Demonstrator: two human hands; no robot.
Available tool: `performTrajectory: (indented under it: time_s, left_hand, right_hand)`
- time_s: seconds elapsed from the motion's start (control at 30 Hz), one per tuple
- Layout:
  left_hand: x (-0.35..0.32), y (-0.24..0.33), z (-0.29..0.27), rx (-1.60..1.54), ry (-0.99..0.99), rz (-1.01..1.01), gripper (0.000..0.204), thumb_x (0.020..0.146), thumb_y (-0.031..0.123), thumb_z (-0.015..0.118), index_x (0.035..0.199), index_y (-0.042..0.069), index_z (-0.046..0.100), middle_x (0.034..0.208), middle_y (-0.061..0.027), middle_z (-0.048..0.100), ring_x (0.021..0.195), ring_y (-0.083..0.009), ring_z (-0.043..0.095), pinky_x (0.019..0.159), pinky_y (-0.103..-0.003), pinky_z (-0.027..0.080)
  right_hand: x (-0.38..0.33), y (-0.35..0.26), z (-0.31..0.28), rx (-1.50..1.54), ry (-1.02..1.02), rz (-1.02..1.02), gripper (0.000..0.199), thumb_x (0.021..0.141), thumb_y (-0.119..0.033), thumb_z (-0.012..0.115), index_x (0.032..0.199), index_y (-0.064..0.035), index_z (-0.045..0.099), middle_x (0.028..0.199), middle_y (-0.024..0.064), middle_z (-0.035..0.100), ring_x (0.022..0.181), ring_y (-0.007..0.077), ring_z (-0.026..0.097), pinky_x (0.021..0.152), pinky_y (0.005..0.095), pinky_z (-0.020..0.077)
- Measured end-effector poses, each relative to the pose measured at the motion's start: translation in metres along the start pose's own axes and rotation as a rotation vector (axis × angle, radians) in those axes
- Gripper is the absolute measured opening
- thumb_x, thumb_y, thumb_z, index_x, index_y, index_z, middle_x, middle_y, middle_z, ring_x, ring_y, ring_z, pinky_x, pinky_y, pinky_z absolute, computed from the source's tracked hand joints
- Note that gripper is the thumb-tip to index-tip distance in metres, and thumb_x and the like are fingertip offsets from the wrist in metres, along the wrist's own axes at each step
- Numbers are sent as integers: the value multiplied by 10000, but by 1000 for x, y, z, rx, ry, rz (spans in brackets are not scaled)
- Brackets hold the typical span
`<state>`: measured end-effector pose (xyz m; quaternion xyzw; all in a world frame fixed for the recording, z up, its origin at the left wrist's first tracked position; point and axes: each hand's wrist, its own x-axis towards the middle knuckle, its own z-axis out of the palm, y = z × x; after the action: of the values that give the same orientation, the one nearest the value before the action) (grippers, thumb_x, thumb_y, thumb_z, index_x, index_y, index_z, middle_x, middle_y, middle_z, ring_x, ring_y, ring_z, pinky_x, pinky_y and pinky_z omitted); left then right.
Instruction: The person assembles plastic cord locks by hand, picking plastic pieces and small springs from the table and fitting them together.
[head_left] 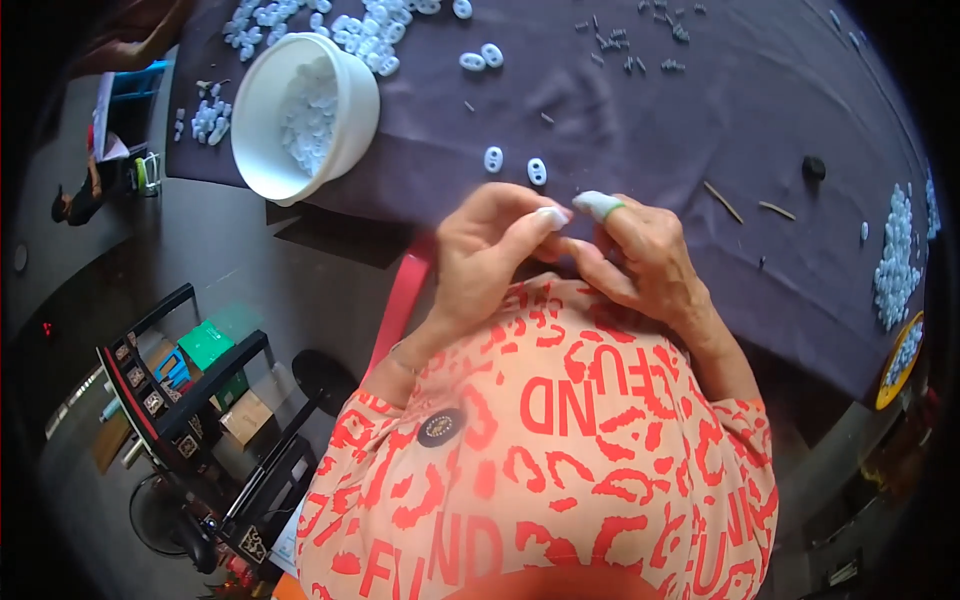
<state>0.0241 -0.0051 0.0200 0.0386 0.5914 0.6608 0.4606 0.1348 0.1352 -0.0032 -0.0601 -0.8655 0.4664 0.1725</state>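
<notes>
Just above the near table edge, my left hand (482,250) pinches a small white plastic piece (551,217) between thumb and fingers. My right hand (655,258) is close beside it, thumb and fingers drawn together; whatever is between them is too small to make out. A white finger cover (597,205) with a green band is on one right fingertip. Beyond the hands lie two white oval pieces, a left one (493,159) and a right one (537,171), each with two dark holes. Another pair of oval pieces (481,58) rests farther back.
A white tub (362,95) of pale pieces stands at the left edge, with a heap of white pieces (375,30) behind it. Small dark parts (615,42) lie at the back. Rightward are a black lump (814,167), thin sticks (724,201), a pale pile (897,260) and a yellow-rimmed dish (886,396).
</notes>
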Motion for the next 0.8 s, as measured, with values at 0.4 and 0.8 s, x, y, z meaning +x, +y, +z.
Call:
performTrajectory:
  time_s: [0.4, 0.8]
  left_hand:
    - [42, 103, -106, 1229, 638, 977, 214, 790, 101, 680, 990, 36, 638, 860, -85, 636, 777, -171, 601, 710, -302, 477]
    - [112, 32, -30, 1272, 332, 974, 286, 701, 125, 708, 968, 93, 612, 921, -83, 539, 855, -278, 522, 713, -374, 454]
  right_hand:
    - [11, 2, -3, -143, 143, -11, 106, 766, 7, 620, 858, 37, 576, 711, 147, 593, 524, 226, 570, 495, 298, 440]
    - [15, 3, -14, -200, 119, -25, 74, 772, 2, 615, 817, 31, 565, 674, 146, 560, 501, 258, 539, 470, 317, 418]
